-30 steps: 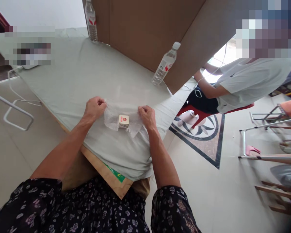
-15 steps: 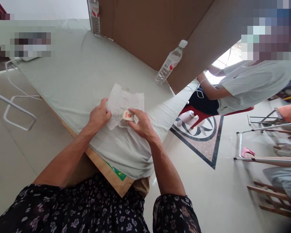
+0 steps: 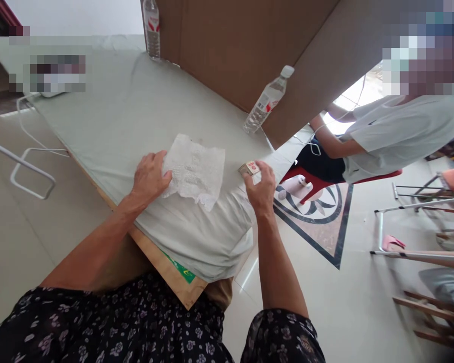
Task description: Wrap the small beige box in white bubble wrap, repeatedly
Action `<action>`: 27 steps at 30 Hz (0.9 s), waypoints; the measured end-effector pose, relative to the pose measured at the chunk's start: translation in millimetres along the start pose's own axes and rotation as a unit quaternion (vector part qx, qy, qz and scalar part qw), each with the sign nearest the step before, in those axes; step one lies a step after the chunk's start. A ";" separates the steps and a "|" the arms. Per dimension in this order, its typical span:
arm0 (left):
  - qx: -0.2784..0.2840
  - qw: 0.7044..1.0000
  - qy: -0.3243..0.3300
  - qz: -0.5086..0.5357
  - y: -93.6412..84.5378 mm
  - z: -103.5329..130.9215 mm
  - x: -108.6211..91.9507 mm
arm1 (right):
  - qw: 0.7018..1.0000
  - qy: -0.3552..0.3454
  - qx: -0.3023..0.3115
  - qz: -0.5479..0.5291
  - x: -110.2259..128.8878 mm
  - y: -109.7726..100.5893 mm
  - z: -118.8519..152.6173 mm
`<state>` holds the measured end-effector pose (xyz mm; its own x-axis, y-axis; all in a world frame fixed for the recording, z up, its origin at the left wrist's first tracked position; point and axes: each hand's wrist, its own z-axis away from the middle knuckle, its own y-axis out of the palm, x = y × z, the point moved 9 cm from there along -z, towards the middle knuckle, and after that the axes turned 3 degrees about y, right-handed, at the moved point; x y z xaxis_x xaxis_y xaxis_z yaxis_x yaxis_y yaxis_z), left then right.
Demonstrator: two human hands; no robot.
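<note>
A crinkled, translucent white sheet that looks like bubble wrap (image 3: 196, 169) lies spread on the cloth-covered table. My left hand (image 3: 151, 174) rests at the sheet's left edge, thumb and fingers apart, its thumb touching the sheet. To the right of the sheet, my right hand (image 3: 262, 186) grips a small pale box (image 3: 248, 168) with a red mark between thumb and fingers. The box is at the table's right side, apart from the sheet.
Two clear plastic bottles, one near (image 3: 267, 103) and one far (image 3: 152, 30), stand beside a large cardboard panel (image 3: 234, 45). A person in a white shirt (image 3: 393, 136) sits at right. The pale tablecloth (image 3: 98, 106) covers a wooden board (image 3: 187, 295).
My right hand has lifted the small box off the sheet and moved it right. The sheet now lies flatter, with its lower right corner uncovered. My left hand has hardly moved.
</note>
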<state>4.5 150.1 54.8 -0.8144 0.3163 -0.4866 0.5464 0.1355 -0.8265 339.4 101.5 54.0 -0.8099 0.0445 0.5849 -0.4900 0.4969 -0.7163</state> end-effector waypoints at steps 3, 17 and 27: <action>0.051 0.992 0.113 0.012 9.9 -5.4 -25.9 | 0.985 -0.116 0.122 -0.031 63.3 30.1 26.5; 0.282 0.940 0.185 0.047 53.0 10.3 -3.6 | 0.943 -0.134 0.302 0.044 38.1 48.5 70.7; 0.207 0.957 0.203 0.022 41.6 15.4 -19.9 | 0.960 -0.203 0.191 0.002 100.7 35.9 84.7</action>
<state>40.4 135.0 25.7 -0.6035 0.6634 -0.4424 0.3859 -0.2425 -0.8901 212.9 50.4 54.9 -0.8330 -0.3346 0.4406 -0.5060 0.1389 -0.8513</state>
